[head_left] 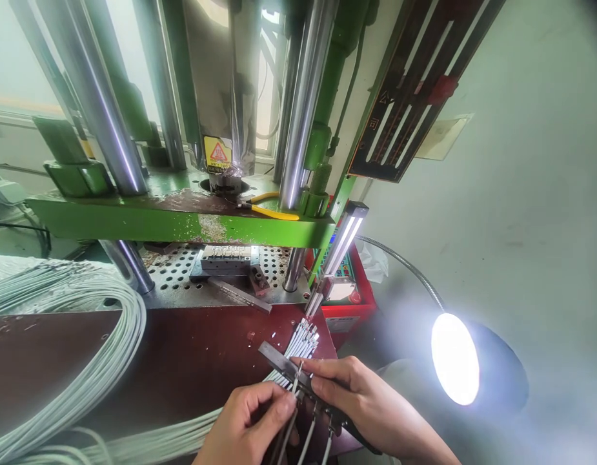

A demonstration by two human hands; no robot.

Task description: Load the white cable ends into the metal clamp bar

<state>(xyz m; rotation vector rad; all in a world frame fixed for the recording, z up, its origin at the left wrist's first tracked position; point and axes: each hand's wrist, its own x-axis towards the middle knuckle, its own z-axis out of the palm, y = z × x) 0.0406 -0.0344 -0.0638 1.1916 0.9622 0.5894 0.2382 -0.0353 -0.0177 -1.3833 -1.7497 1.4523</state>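
My left hand [250, 420] pinches the end of a thin white cable [289, 426] between thumb and fingers, at the edge of a dark metal fixture bar [279, 363]. My right hand [370, 403] grips that bar from the right, fingers over its top. Several white cables with metal plug ends [305, 336] lie side by side across the bar, tips pointing away from me. Other cables hang from the bar's near side.
A green vertical moulding press [182, 219] with steel columns stands behind the dark red worktable [182, 361]; a mould block [228, 258] sits on its perforated plate. A big coil of white cable [75, 323] lies left. A bright gooseneck lamp [455, 358] shines at right.
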